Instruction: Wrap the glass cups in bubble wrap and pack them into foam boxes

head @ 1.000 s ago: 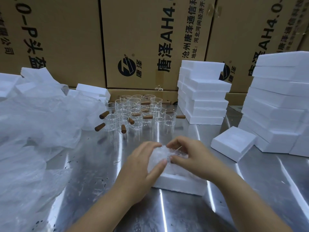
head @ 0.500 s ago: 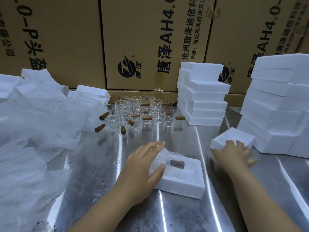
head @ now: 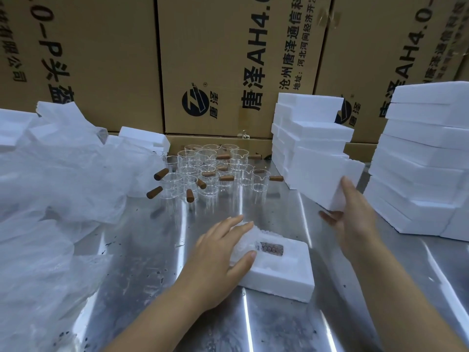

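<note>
An open white foam box [head: 284, 278] lies on the steel table in front of me. A bubble-wrapped cup [head: 256, 243] sits in its recess, the brown handle showing through the wrap. My left hand [head: 220, 255] rests flat on the wrap and the box's left side, fingers straight. My right hand [head: 355, 214] holds a white foam lid [head: 322, 179] tilted in the air, right of and above the box, thumb on top and fingers under it. Several bare glass cups [head: 213, 171] with brown handles stand behind.
A heap of bubble wrap [head: 58, 189] covers the table's left side. Two stacks of foam boxes stand at the back centre [head: 309, 128] and far right [head: 426, 158]. Large cardboard cartons [head: 228, 59] wall off the back.
My right hand left the wrapped cup, reached right to a loose foam lid on the table, and has lifted it. My left hand stayed pressing on the wrapped cup.
</note>
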